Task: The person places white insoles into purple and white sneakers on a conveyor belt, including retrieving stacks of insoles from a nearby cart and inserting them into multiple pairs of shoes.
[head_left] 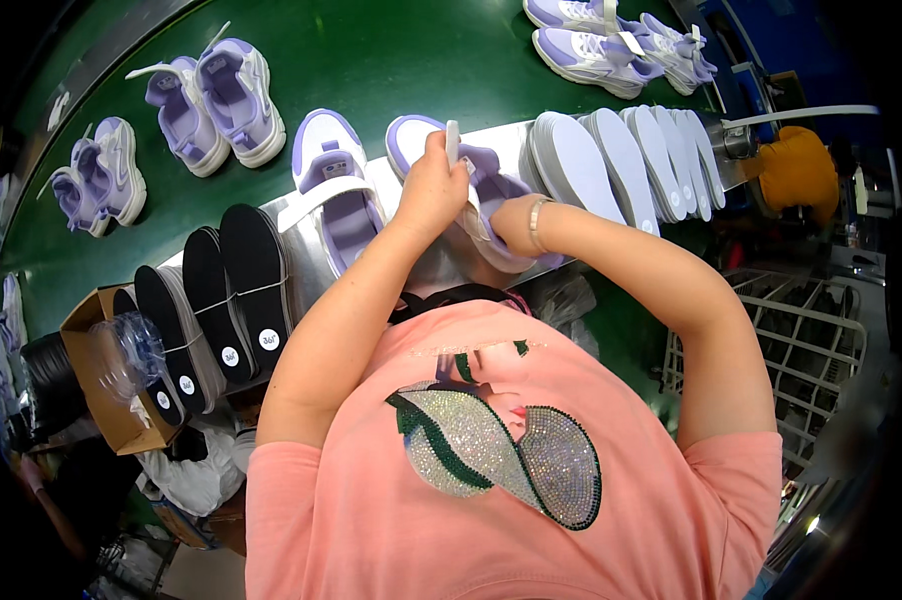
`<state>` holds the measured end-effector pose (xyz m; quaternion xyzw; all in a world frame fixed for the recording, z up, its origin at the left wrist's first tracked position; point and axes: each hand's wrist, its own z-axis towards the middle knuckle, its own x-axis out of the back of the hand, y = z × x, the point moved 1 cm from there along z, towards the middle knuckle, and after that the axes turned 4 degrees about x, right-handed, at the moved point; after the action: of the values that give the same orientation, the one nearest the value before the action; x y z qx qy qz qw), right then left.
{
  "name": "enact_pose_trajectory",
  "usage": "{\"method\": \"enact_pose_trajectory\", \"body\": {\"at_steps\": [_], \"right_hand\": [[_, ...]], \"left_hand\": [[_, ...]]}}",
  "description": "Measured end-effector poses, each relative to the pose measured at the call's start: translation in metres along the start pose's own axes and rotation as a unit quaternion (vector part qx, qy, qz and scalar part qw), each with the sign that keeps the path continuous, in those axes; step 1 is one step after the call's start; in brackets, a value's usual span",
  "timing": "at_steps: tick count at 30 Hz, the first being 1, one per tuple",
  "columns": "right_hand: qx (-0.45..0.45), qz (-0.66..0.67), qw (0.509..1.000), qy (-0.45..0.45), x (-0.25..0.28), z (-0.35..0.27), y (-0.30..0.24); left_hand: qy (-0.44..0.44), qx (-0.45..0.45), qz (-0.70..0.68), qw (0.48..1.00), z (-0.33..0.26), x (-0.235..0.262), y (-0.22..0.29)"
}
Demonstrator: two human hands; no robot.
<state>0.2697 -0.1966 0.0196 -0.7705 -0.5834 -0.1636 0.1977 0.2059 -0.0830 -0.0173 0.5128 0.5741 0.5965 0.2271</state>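
A white and lilac sneaker (496, 185) lies in front of me on a metal strip. My left hand (433, 188) is closed on its pale strap (453, 143), which sticks up above the fingers. My right hand (517, 226) reaches into the shoe's opening near the heel; its fingers are hidden inside, so I cannot see what they hold. Just left of it stands a matching sneaker (346, 215), its white strap (323, 200) laid out to the left across the opening.
Stacked white insoles (581, 165) lie on the right, bundled black insoles (256, 280) on the left beside a cardboard box (101, 385). Sneaker pairs (236, 100) stand on the green table (401, 60), with more sneakers (596, 60) far right. A white wire rack (806, 350) is at lower right.
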Motion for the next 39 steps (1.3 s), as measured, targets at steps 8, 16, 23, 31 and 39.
{"method": "enact_pose_trajectory", "body": {"at_steps": [8, 16, 23, 31, 39], "right_hand": [[-0.002, 0.016, 0.995, -0.095, -0.018, -0.027, 0.001], [0.062, 0.274, 0.908, 0.312, -0.001, -0.083, 0.020], [0.036, 0.039, 0.992, 0.116, -0.026, -0.081, -0.003], [0.008, 0.066, 0.998, 0.000, -0.038, -0.030, 0.011], [0.027, 0.077, 0.995, 0.061, -0.045, -0.031, 0.009]], "left_hand": [[-0.021, 0.014, -0.009, 1.000, -0.004, -0.009, 0.005], [0.032, 0.043, -0.099, 0.994, -0.038, -0.007, -0.006], [0.007, 0.051, -0.079, 0.996, -0.030, -0.008, 0.002], [-0.007, 0.088, -0.095, 0.992, -0.018, -0.019, -0.001], [-0.054, 0.187, -0.178, 0.964, -0.015, -0.002, 0.022]]}}
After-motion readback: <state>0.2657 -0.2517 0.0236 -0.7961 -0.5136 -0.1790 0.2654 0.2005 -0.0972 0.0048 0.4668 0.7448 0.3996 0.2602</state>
